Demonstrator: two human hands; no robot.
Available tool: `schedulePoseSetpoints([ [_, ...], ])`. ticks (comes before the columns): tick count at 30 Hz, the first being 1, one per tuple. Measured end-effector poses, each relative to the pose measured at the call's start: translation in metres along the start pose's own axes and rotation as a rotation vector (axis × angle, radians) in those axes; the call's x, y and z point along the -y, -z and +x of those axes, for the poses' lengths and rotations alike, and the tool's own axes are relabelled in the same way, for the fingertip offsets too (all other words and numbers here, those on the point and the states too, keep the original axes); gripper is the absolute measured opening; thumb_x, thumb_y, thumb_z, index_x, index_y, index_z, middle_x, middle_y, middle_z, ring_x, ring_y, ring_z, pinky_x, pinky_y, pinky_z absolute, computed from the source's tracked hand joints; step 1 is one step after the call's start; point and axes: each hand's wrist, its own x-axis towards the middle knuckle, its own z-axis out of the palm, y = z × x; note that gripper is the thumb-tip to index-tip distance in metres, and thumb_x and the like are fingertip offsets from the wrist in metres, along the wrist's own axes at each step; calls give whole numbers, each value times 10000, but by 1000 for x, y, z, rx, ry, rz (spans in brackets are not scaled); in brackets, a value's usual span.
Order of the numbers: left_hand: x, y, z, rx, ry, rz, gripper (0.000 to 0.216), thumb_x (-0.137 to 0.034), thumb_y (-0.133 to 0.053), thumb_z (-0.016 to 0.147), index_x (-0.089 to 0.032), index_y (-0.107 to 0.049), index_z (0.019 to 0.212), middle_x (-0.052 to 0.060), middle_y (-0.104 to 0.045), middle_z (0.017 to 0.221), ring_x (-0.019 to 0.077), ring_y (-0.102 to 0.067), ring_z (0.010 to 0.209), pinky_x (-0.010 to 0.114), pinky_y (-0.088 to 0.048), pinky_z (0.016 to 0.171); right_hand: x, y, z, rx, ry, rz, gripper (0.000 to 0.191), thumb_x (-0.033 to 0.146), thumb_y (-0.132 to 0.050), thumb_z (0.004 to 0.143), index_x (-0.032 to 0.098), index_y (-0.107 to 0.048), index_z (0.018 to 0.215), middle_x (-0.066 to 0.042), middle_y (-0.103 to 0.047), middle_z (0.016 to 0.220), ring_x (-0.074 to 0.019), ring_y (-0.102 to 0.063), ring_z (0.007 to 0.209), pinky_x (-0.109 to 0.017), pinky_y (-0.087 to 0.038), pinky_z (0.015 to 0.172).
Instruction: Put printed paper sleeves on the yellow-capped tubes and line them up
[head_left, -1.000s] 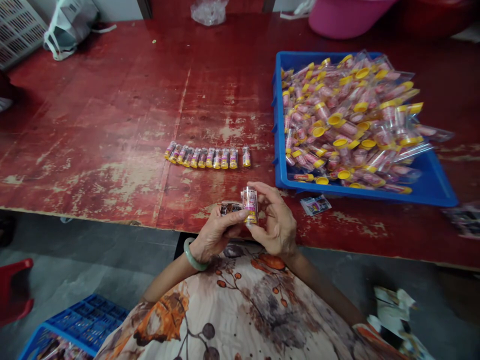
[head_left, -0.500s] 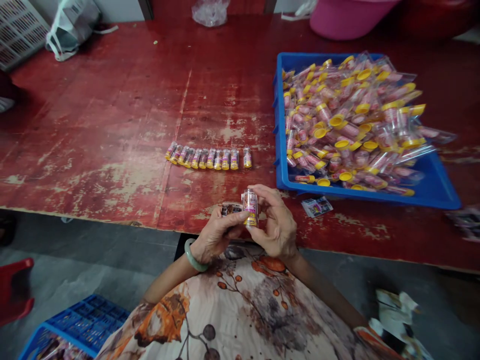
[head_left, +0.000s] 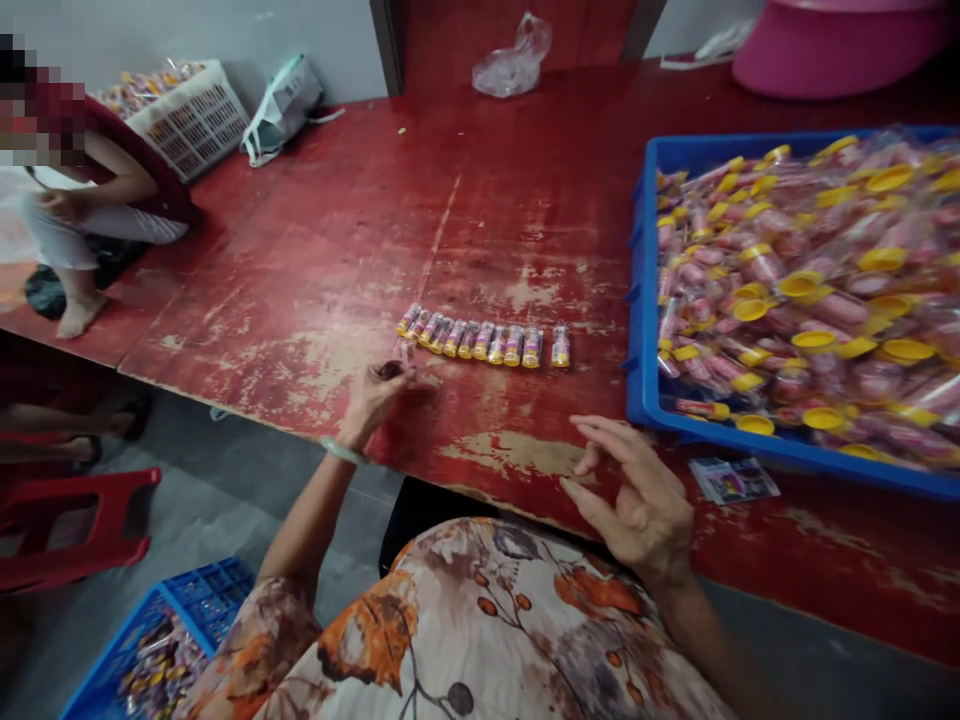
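My left hand (head_left: 375, 392) reaches out over the red table (head_left: 315, 250), its fingers pinched on a small clear tube (head_left: 406, 352) just below the left end of a row of several pink-labelled, yellow-capped tubes (head_left: 484, 343). Something dark also shows between the fingers. My right hand (head_left: 637, 490) hovers over the table's near edge with its fingers spread and nothing in it. It is a little left of the blue tray (head_left: 643, 400), which is heaped with yellow-capped tubes (head_left: 810, 280) in clear wrappers.
A small printed card (head_left: 733, 480) lies in front of the tray. A blue crate (head_left: 150, 640) sits on the floor at lower left, beside a red stool (head_left: 82, 520). Another person (head_left: 90, 200) sits at the far left near a white basket (head_left: 187, 115). A pink basin (head_left: 832, 45) stands at the back.
My hands have parted: the left one has carried the tube out towards the row's left end, and the right one has let go and opened. The view has swung left.
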Motion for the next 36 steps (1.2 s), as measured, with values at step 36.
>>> schedulePoseSetpoints([
  [36, -22, -87, -63, 451, 504, -1220, 243, 11, -655, 657, -78, -677, 882, 81, -694, 850, 143, -647, 741, 226, -525, 660, -119, 103, 89, 222, -151, -962, 78, 126, -574, 760, 191, -587, 801, -93, -632, 808, -284, -601, 718, -338, -333, 554],
])
